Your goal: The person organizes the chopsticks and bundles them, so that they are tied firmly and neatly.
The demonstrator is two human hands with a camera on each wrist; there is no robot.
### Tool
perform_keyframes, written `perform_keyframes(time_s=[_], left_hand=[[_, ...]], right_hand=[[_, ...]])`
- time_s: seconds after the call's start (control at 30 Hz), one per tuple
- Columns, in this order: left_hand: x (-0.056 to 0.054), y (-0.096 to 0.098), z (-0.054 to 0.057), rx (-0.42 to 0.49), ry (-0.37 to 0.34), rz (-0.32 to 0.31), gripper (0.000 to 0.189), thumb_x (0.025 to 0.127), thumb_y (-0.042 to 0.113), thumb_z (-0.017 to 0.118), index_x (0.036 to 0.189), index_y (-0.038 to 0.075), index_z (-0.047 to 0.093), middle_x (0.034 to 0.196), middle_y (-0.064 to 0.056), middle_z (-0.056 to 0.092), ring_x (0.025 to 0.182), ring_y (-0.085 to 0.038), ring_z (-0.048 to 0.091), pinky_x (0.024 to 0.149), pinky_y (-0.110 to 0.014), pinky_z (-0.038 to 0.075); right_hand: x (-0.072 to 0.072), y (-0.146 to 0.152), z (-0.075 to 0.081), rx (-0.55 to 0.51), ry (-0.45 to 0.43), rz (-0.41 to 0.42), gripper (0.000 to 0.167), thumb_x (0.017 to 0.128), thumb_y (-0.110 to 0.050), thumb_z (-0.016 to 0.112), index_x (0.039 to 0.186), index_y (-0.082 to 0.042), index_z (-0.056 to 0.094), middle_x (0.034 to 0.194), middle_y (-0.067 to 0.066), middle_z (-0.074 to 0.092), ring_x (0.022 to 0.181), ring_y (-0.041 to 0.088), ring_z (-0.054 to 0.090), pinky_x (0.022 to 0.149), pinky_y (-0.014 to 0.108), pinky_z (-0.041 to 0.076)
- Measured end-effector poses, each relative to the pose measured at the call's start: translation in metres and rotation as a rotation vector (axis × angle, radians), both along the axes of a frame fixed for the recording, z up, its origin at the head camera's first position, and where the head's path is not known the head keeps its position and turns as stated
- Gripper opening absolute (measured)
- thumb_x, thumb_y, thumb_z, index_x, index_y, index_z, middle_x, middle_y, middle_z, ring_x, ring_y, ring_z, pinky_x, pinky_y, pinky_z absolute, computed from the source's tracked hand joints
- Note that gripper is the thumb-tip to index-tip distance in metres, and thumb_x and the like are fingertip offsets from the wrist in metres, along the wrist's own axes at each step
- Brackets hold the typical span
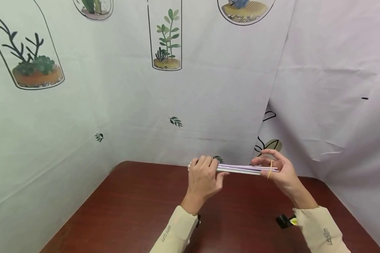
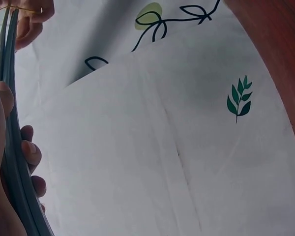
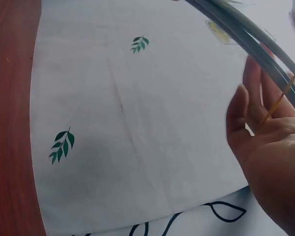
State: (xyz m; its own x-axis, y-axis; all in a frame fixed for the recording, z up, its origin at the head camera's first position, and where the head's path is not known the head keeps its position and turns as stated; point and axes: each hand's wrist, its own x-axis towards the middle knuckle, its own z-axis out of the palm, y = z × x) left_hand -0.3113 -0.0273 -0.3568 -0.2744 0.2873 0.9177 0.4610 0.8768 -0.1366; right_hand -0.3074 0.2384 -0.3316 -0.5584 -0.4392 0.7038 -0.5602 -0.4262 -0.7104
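Note:
A bundle of thin pastel sticks (image 1: 239, 169), straw-like and mostly lilac and white, stretches level between the two hands above the table's far edge. My left hand (image 1: 204, 177) grips it near its left end; in the left wrist view, several fingertips (image 2: 31, 152) curl around the sticks (image 2: 12, 123). At the right end is my right hand (image 1: 282, 172), its thumb below and fingers above the sticks. A yellowish rubber band (image 1: 271, 168) is stretched across that hand's spread fingers. The right wrist view shows this rubber band (image 3: 280, 98) crossing the stick ends (image 3: 270, 64).
The dark red-brown table (image 1: 139, 211) lies under both forearms. Behind it hangs a white cloth (image 1: 139, 105) printed with plants and jars. A black device (image 1: 283, 221) is at the right wrist, by the beige sleeve (image 1: 321, 228).

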Motion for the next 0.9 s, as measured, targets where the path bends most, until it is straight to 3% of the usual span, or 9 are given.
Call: perform_keyframes(time_s=[0.27,0.37,0.47,0.57,0.67,0.73,0.8,0.9], left_hand=[[0.001,0.001,0.000,-0.033,0.003,0.013,0.035,0.081,0.050,0.066,0.078,0.016,0.060,0.072,0.004,0.054,0.069,-0.016,0.052,0.073,-0.034,0.044],[0.001,0.002,-0.002,-0.051,0.020,-0.015,0.034,0.080,0.051,0.066,0.076,0.018,0.059,0.071,0.004,0.052,0.067,-0.016,0.051,0.071,-0.033,0.043],[0.000,0.003,-0.003,-0.083,0.032,-0.047,0.035,0.082,0.052,0.063,0.073,0.018,0.058,0.070,0.005,0.052,0.069,-0.015,0.051,0.070,-0.032,0.043],[-0.002,0.005,-0.004,-0.118,0.056,-0.068,0.038,0.083,0.055,0.060,0.072,0.018,0.057,0.071,0.005,0.052,0.069,-0.015,0.052,0.069,-0.032,0.042],[-0.003,0.006,-0.006,-0.115,0.070,-0.063,0.040,0.083,0.056,0.059,0.071,0.018,0.056,0.071,0.005,0.052,0.069,-0.015,0.052,0.069,-0.032,0.042],[-0.004,0.006,-0.006,-0.103,0.073,-0.058,0.039,0.082,0.055,0.060,0.071,0.018,0.056,0.071,0.005,0.052,0.069,-0.015,0.052,0.069,-0.032,0.042],[-0.004,0.007,-0.006,-0.094,0.078,-0.060,0.037,0.081,0.053,0.062,0.070,0.018,0.056,0.070,0.005,0.052,0.068,-0.016,0.052,0.068,-0.032,0.042],[-0.004,0.010,-0.007,-0.089,0.088,-0.070,0.036,0.080,0.051,0.063,0.069,0.018,0.056,0.071,0.005,0.053,0.066,-0.015,0.051,0.066,-0.031,0.042]], right_hand=[[0.002,0.002,-0.002,0.298,-0.036,-0.237,0.044,0.083,0.017,0.063,0.122,-0.003,0.058,0.112,0.002,0.072,0.097,0.013,0.069,0.073,0.026,0.055],[0.002,0.012,0.007,0.518,-0.035,-0.188,0.043,0.084,0.010,0.068,0.125,0.003,0.057,0.108,0.006,0.072,0.091,0.015,0.070,0.068,0.030,0.056],[-0.002,0.019,0.020,0.719,-0.040,-0.054,0.047,0.084,0.007,0.069,0.129,0.008,0.053,0.104,0.011,0.071,0.080,0.013,0.069,0.060,0.028,0.055],[-0.008,0.019,0.031,0.810,-0.038,0.045,0.053,0.084,0.006,0.069,0.132,0.012,0.048,0.105,0.019,0.071,0.073,0.011,0.067,0.056,0.026,0.052],[-0.010,0.014,0.040,0.837,-0.035,0.027,0.057,0.083,0.004,0.072,0.133,0.013,0.046,0.110,0.022,0.070,0.072,0.013,0.067,0.057,0.026,0.053],[-0.004,0.008,0.045,0.882,-0.020,-0.058,0.057,0.082,0.002,0.074,0.133,0.010,0.049,0.111,0.020,0.071,0.075,0.015,0.069,0.060,0.028,0.053],[0.007,0.000,0.050,0.971,0.088,-0.215,0.055,0.079,-0.001,0.077,0.130,0.005,0.056,0.105,0.012,0.073,0.076,0.012,0.068,0.061,0.028,0.053],[0.030,-0.016,0.050,1.137,0.337,-0.569,0.046,0.073,-0.009,0.083,0.116,-0.013,0.069,0.087,-0.008,0.070,0.069,0.004,0.061,0.056,0.029,0.049]])
